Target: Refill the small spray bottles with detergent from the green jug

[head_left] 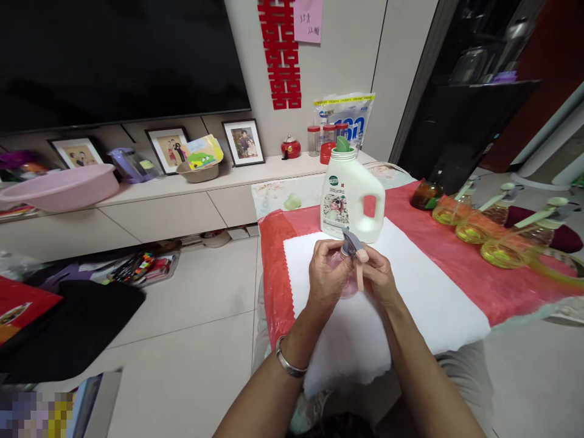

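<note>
Both hands are together over the white cloth (429, 286), around a small pinkish see-through spray bottle (349, 289). My left hand (327, 277) is closed around the bottle's neck and upper body. On top is a grey and pink trigger spray head (352, 243), its pink trigger hanging down. My right hand (381, 277) pinches the spray head from the right side; its fingertips are partly hidden behind it. Just beyond the hands stands a pale green detergent jug (336, 182) with a label and a handle, a green piece showing at its mouth.
Red sheeting (438, 243) covers the table beneath the cloth. At right are several yellow-liquid spray bottles (504, 252) and a brown bottle (427, 193). Behind stand red-lidded jars (314, 143), a large printed bag (360, 115) and a cabinet (173, 210) with a pink basin (64, 185).
</note>
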### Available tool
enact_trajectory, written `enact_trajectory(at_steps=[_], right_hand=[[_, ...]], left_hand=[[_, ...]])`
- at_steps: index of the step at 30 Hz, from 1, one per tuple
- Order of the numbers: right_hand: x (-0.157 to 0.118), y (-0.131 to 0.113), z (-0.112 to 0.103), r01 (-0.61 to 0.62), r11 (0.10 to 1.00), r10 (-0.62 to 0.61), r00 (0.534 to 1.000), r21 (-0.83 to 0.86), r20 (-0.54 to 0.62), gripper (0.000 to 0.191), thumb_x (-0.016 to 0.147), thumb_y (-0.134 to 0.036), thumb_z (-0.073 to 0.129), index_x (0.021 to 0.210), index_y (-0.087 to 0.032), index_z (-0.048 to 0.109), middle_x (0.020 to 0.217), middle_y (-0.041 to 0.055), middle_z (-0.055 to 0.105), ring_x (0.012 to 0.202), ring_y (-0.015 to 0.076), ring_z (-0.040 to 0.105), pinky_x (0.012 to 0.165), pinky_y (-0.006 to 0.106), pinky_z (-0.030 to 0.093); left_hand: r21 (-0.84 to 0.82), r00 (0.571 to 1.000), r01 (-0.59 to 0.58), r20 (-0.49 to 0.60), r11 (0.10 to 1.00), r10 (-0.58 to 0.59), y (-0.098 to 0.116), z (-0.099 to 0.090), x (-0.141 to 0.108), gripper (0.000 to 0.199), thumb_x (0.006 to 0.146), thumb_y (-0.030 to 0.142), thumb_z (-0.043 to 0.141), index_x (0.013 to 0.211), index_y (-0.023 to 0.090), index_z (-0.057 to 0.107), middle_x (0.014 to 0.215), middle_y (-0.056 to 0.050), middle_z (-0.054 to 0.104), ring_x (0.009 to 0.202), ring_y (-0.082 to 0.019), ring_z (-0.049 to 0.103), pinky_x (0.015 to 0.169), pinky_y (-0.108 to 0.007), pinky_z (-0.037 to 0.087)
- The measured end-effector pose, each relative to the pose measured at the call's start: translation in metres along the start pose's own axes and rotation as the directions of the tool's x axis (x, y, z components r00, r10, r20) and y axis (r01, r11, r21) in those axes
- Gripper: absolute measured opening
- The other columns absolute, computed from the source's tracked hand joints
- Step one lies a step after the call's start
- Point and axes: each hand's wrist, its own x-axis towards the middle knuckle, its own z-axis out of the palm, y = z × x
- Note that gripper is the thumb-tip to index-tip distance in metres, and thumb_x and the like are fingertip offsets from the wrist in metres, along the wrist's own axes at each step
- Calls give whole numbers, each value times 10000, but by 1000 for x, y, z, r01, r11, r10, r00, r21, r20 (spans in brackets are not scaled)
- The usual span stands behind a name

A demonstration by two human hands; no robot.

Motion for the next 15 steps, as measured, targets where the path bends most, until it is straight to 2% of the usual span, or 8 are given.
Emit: enact_trajectory(at_steps=[5, 11, 13, 15], right_hand=[[1, 0, 1, 19, 998, -19, 1000, 58, -5, 363, 837, -458, 720, 1117, -228, 736, 1194, 72, 673, 1182, 245, 613, 1049, 399, 483], [1, 6, 1, 19, 994, -17, 1000, 103, -22, 326, 843, -418, 744, 1123, -251, 753, 1181, 61, 686, 1174, 234, 619, 1085, 398, 452], [2, 6, 2, 18, 993, -14, 999, 119, -33, 338, 831, -420, 758, 1127, -257, 757, 1183, 60, 684, 1167, 234, 619, 1087, 395, 450], [2, 6, 3, 17, 991, -11, 999, 135, -47, 332, 813, -413, 777, 1109, -262, 764, 1170, 57, 683, 1144, 231, 624, 1072, 390, 461]], left_hand=[[105, 991, -135, 33, 985, 133, -1, -3, -1, 190, 869, 352, 714, 1012, 231, 678, 1014, -50, 646, 994, -203, 643, 909, -331, 522], [101, 970, -235, 80, 967, 228, 0, -4, -3, 175, 938, 327, 630, 1070, 226, 681, 1060, -69, 646, 1015, -214, 640, 923, -354, 516], [53, 976, -211, 71, 976, 207, 0, -3, -5, 225, 937, 354, 642, 1117, 220, 663, 1086, -74, 656, 1032, -216, 642, 940, -361, 511], [-41, 991, -124, 46, 992, 125, -1, -1, -7, 276, 924, 382, 669, 1142, 218, 631, 1094, -69, 670, 1031, -214, 649, 942, -360, 510]])
